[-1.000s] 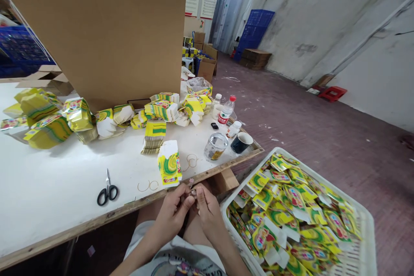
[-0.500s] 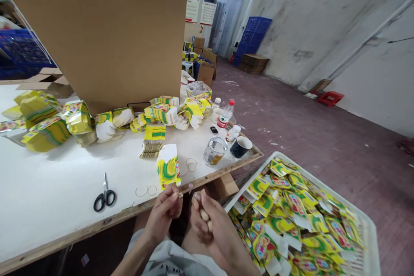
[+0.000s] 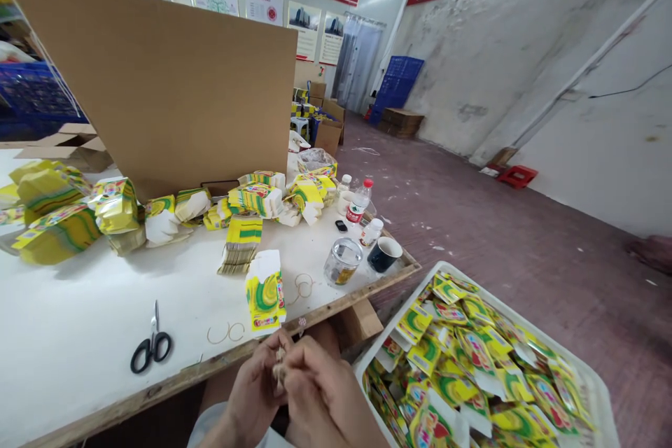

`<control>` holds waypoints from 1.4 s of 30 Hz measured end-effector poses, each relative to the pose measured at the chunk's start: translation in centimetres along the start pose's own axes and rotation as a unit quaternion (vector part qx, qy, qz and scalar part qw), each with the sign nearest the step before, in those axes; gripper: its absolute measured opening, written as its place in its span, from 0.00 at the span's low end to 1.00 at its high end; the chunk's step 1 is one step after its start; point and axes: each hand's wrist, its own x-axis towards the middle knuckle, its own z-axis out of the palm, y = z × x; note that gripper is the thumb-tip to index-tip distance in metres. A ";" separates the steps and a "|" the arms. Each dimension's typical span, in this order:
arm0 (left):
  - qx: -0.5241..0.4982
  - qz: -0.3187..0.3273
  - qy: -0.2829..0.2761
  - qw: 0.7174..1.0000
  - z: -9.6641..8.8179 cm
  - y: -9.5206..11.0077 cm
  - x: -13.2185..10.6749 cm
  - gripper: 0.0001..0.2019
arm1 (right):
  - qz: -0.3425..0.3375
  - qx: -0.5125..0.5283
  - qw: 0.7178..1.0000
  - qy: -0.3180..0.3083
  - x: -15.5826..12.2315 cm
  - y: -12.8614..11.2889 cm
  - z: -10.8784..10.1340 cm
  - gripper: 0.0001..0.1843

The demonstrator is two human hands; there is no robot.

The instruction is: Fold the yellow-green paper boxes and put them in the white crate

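Over my lap, just below the table's front edge, my two hands meet. My left hand [image 3: 250, 383] is closed, its fingertips curled round a small pale, beige thing [image 3: 278, 368] too small to name. My right hand [image 3: 324, 386] presses in from the other side, thumb and forefinger pinched on the same small thing. Fingers hide most of it. Nearest to the hands on the white table lies a flat yellow-and-green carton [image 3: 265, 294] with a white flap. Thin rubber bands [image 3: 303, 285] lie beside it.
Black-handled scissors [image 3: 152, 346] lie on the left. Bundles of flat cartons [image 3: 257, 197] line the back before a large cardboard sheet [image 3: 183, 98]. A glass jar [image 3: 343, 262], dark mug [image 3: 385, 255] and bottle [image 3: 360, 203] stand right. A white crate [image 3: 598, 378] holds many cartons.
My hands were apart, each pinching something small; now they have come together, with the right moved left against the left. The camera view has tilted up somewhat.
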 end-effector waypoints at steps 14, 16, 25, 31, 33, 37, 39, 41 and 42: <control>0.021 -0.106 0.122 0.987 -0.3 -1.5 1.8 0.17 | 0.018 -0.149 0.983 0.108 2.3 9.9 0.0 0.06; 0.063 -0.096 0.126 0.985 -0.3 -1.7 1.8 0.21 | 0.041 0.042 0.990 0.129 2.9 10.8 0.0 0.18; 0.531 0.163 -0.004 0.831 0.6 0.0 1.0 0.09 | 0.155 0.323 0.898 0.256 4.0 12.2 0.0 0.36; 0.595 0.136 -0.026 0.791 1.0 0.8 0.9 0.09 | 0.158 0.321 0.906 0.227 3.8 12.1 -0.1 0.36; 0.583 0.135 -0.038 0.801 0.8 0.8 1.0 0.10 | 0.167 0.332 0.905 0.205 3.7 12.1 -0.2 0.36; 0.573 0.126 -0.060 0.807 0.6 1.0 0.9 0.11 | 0.185 0.356 0.898 0.181 3.6 12.2 -0.4 0.35; 0.573 0.116 -0.063 0.809 0.6 1.1 0.9 0.11 | 0.197 0.371 0.892 0.166 3.6 12.2 -0.5 0.34; 0.564 0.113 -0.060 0.816 0.6 1.2 0.9 0.10 | 0.210 0.392 0.886 0.131 3.6 12.2 -0.5 0.33; 0.556 0.113 -0.060 0.821 0.5 1.3 0.9 0.09 | 0.215 0.403 0.883 0.111 3.6 12.2 -0.6 0.33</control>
